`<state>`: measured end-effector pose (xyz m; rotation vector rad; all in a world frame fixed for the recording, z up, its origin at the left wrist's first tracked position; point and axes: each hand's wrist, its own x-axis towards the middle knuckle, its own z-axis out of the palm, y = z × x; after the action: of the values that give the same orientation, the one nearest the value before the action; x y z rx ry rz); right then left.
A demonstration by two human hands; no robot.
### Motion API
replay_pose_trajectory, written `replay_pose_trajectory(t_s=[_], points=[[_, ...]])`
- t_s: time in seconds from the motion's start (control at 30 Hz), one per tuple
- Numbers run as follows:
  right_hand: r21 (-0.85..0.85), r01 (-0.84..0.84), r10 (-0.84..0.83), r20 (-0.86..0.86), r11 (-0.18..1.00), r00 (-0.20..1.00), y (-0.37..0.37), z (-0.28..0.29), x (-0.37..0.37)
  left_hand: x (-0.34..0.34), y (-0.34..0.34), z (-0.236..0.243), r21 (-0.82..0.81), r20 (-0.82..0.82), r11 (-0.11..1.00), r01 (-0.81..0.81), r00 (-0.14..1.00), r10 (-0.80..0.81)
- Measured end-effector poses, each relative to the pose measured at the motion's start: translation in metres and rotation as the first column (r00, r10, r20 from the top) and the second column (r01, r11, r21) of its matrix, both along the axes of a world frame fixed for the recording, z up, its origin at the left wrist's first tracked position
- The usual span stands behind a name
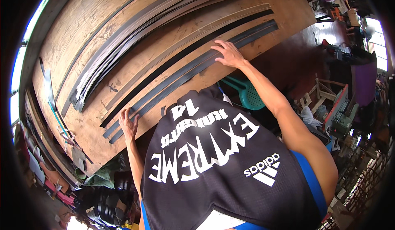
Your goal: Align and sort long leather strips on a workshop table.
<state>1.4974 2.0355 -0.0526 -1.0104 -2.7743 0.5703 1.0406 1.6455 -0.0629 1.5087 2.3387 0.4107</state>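
Note:
My left hand is at the near-left ends of two flat dark grey strips lying along the wooden board, its fingers apart and bent over them. My right hand is over the same strips farther right, fingers spread, fingertips at the upper strip; whether they press on it is unclear. Just beyond lie a black strip and a thin tan strip. A bundle of long grey and brown strips curves across the board's far part.
A green plastic stool stands under the board's near edge. A metal machine and wooden frame sit at the right, with piled materials behind. Long boards line the left side. My dark printed top fills the lower middle.

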Motion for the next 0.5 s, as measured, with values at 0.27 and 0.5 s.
replay_pose_trajectory(t_s=[0.27, 0.5], points=[[-0.073, 0.028, -0.023, 0.058, 0.997, 0.998, 0.014, 0.0, 0.008, 0.01, -0.001, -0.007, -0.001, -0.038, 1.0, -0.023, 0.999, 0.023], [-0.091, 0.021, -0.016, 0.059, 0.996, 0.998, 0.013, 0.005, 0.002, 0.0, 0.003, 0.001, -0.049, -0.045, 0.998, -0.033, 0.998, 0.031]])
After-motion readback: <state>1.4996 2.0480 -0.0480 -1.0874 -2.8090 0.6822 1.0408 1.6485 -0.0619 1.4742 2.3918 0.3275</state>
